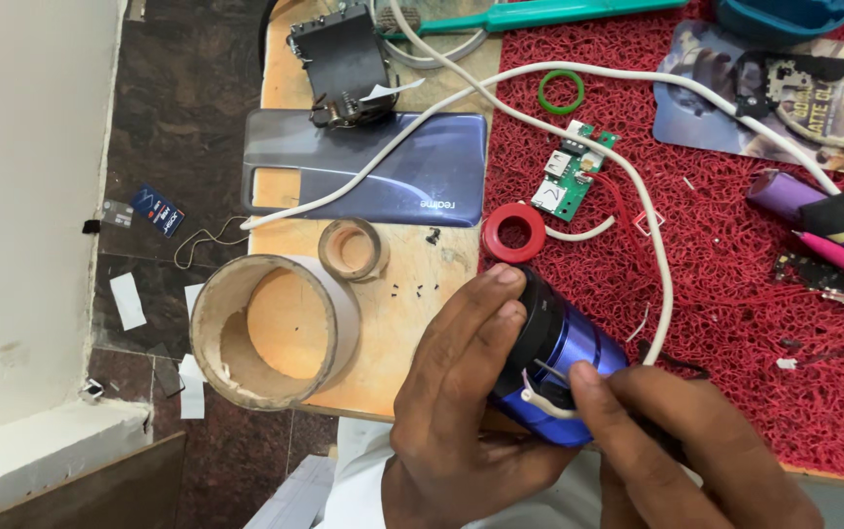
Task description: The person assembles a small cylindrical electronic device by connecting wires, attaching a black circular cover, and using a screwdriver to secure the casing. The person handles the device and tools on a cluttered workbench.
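My left hand [461,392] wraps around a blue metal cylinder [569,348] with a black ring at its far end, held low over the table's front edge. My right hand [676,441] comes in from the right, its fingertips pinching at a thin white wire and a small metal pin on the cylinder's side. A red ring-shaped part [513,233] lies on the table just beyond the cylinder. A small green circuit board [569,176] with red wires rests on the red mat [735,255] behind it.
A big cardboard tape core [270,333] and a smaller one [351,248] stand at the left, behind them a blue phone back cover [373,167] and a black frame part [338,64]. A white cable [657,225] loops over the mat. Tiny screws, a green ring [561,91], a purple tube [814,208].
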